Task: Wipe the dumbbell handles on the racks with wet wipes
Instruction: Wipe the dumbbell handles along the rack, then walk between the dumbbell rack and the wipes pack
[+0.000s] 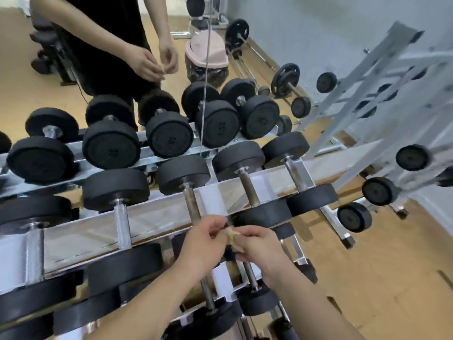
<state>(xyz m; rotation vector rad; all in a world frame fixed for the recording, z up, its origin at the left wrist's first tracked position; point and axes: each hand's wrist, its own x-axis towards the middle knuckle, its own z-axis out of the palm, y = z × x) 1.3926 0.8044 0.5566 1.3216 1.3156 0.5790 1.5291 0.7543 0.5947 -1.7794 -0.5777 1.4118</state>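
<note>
A small, crumpled, yellowish wet wipe is pinched between my left hand and my right hand, just in front of the silver dumbbell rack. Right above my hands runs a rusty dumbbell handle on the rack's upper row. Two more rusty handles lie to its right, and a shiny chrome handle to its left. Black round dumbbell heads line both rails. Lower-row handles show beneath my wrists.
A person in black stands behind the rack, hands together at waist height. A second rack of heavier dumbbells stands further back. A pink-lidded bin, barbells along the wall and a tilted grey rack fill the right side.
</note>
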